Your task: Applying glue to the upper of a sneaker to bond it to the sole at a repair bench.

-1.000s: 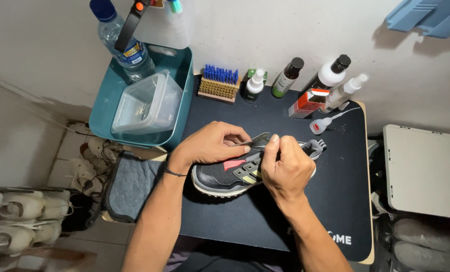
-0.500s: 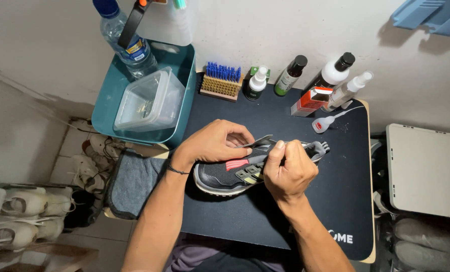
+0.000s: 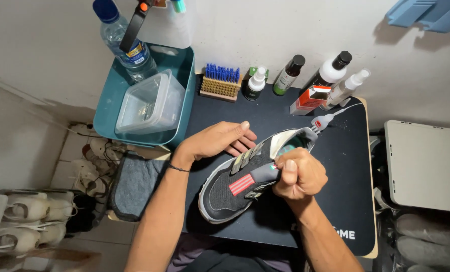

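Note:
A black and grey sneaker [image 3: 235, 189] with a red patch on its tongue lies tilted on the black mat [image 3: 331, 166], toe toward me. My right hand [image 3: 298, 174] is closed on the sneaker's tongue and pulls it back. My left hand [image 3: 220, 141] rests flat against the far side of the shoe with fingers spread, holding nothing. The shoe's heel opening points toward the back right.
A teal tub [image 3: 179, 85] holds a clear plastic box [image 3: 152, 103] and a water bottle [image 3: 124, 40]. Along the wall stand a blue-bristled brush [image 3: 220, 80] and several bottles [image 3: 331, 73]. A small brush [image 3: 325, 120] lies behind the shoe. A grey cloth [image 3: 134, 184] hangs at left.
The left hand has come off the top of the shoe and opened beside it. The right hand has drawn the tongue back, and the shoe now lies more open and tilted.

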